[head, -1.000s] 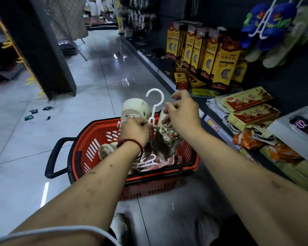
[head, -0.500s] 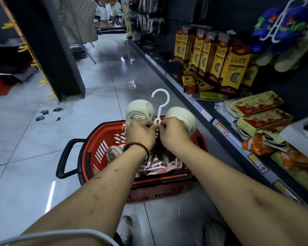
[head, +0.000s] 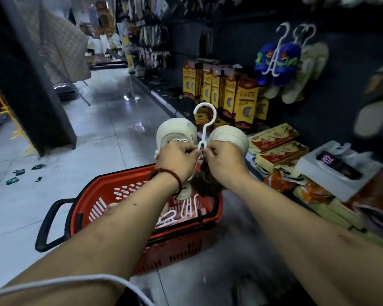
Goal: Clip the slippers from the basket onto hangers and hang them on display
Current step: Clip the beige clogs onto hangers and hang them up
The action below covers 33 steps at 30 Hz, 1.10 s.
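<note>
I pinch the hanger (head: 205,120) with left hand (head: 177,160) and right hand (head: 224,164), slippers (head: 175,131) seemingly clipped; hanging it up is not yet done.

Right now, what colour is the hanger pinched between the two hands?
White. The hanger shows best in the head view, its hook pointing up.

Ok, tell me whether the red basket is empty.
Not empty: white hangers lie inside the red basket on something pinkish. What else is in there, cannot tell; the left arm hides part of it.
</note>
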Motion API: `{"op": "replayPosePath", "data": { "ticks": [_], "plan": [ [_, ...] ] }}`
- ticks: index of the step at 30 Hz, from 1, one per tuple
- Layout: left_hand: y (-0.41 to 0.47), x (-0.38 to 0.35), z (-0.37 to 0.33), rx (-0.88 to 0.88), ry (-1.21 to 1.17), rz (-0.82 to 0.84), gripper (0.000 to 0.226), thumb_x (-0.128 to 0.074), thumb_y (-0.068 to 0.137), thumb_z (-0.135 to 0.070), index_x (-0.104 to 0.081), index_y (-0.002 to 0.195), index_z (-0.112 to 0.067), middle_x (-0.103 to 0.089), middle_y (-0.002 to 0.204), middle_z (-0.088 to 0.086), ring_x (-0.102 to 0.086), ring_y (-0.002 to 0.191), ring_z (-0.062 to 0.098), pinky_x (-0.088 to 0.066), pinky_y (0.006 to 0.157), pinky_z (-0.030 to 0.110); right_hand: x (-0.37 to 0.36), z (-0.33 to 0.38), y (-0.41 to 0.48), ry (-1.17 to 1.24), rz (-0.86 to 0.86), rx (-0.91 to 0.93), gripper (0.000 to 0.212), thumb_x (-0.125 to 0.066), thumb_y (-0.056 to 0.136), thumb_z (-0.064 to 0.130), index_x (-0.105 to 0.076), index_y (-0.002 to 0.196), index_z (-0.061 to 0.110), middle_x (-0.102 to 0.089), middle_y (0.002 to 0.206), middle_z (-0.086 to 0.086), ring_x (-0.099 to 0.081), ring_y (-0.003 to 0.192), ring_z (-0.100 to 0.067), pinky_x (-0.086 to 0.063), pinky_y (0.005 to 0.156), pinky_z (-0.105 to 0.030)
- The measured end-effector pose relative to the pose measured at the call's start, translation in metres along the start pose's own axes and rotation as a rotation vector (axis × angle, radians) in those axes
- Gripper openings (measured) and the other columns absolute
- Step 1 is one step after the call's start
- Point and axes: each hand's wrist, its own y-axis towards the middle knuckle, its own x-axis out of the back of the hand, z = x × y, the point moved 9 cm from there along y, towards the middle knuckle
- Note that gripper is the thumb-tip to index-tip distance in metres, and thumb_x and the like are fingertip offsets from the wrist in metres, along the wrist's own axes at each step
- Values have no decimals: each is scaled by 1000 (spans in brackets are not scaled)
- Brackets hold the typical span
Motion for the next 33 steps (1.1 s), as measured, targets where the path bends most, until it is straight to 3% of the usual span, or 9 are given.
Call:
{"op": "replayPosePath", "data": {
  "ticks": [5,9,14,17,23,26,33],
  "plan": [
    [1,-32,-99,-168,22,72,14,-64,86,-38,-78,87,-34,-75,86,-12,-67,85,12,-57,80,38,101,-19,-7,-54,-106,-58,26,-53,96,29,-69,79,17,-70,77,-9,-64,76,-33,-54,65,-42],
    [-11,-68,-176,-277,-28,134,16,-65,87,-36,-79,90,-31,-75,88,-12,-67,87,12,-55,81,36,186,-42,-26,-150,-173,-144,35,-53,97,32,-54,64,19,-66,73,-7,-62,76,-33,-48,63,-37],
    [-41,-120,-267,-406,-128,254,15,-67,89,-32,-80,92,-24,-76,89,-7,-68,88,10,-51,79,26,290,-69,-65,-290,-284,-241,29,-52,97,34,-67,77,18,-71,85,-10,-63,82,-34,-46,64,-32],
    [-62,-149,-313,-461,-163,366,16,-68,89,-32,-80,91,-22,-76,89,-5,-68,87,12,-53,82,30,339,-90,-89,-307,-317,-304,33,-51,96,33,-68,75,14,-72,81,-8,-66,79,-32,-56,69,-38],
    [-92,-192,-386,-579,-149,453,18,-67,88,-32,-76,79,-20,-74,80,0,-66,81,16,-53,78,35,409,-125,-122,-279,-422,-412,36,-53,93,31,-62,64,12,-70,65,-5,-68,60,-31,-61,62,-46],
    [-92,-212,-409,-589,-189,479,17,-68,85,-33,-75,75,-22,-73,76,-2,-67,80,17,-55,76,37,435,-138,-127,-303,-469,-453,36,-53,92,29,-63,61,12,-70,64,-5,-68,61,-31,-61,63,-47],
    [-90,-268,-468,-691,-228,586,33,-65,89,-29,-65,68,-4,-65,69,14,-61,76,33,-52,71,43,487,-188,-120,-287,-527,-576,31,-54,88,35,-65,68,13,-70,68,-7,-69,64,-34,-61,63,-50]
  ]
}}
